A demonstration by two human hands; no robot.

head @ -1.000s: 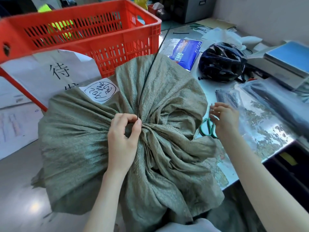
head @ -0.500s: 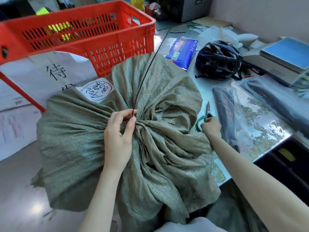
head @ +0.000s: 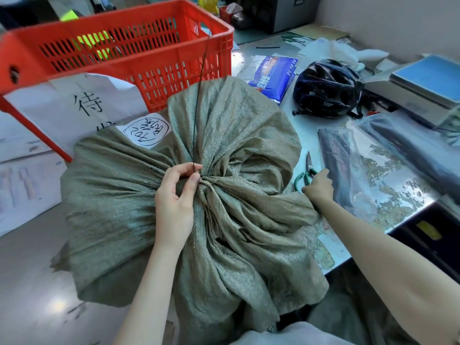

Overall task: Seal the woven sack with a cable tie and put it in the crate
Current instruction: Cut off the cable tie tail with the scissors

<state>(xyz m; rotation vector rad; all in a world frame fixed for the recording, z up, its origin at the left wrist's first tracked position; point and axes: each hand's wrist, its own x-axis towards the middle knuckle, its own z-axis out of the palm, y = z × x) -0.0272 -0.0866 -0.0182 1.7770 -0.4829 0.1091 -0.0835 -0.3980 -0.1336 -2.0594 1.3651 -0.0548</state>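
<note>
A big olive-green woven sack (head: 236, 135) lies in front of me, its mouth gathered into a tight neck at the middle. A thin black cable tie (head: 198, 95) circles that neck, and its long tail stands up toward the crate. My left hand (head: 175, 200) pinches the gathered neck and the tie's base. My right hand (head: 319, 186) is at the sack's right edge, closed on the green handles of small scissors (head: 308, 170) that rest on the table. The red plastic crate (head: 139, 43) stands behind the sack at upper left.
A black bicycle helmet (head: 328, 88) and a blue packet (head: 273, 75) lie behind the scissors. Clear bags of dark goods (head: 368, 168) cover the table's right side. A blue-topped scale (head: 423, 88) sits at far right. A white paper sign (head: 74, 110) hangs on the crate.
My right hand came down from above the table to the scissors and closed on their handles. My left hand stayed pinched on the sack's neck.
</note>
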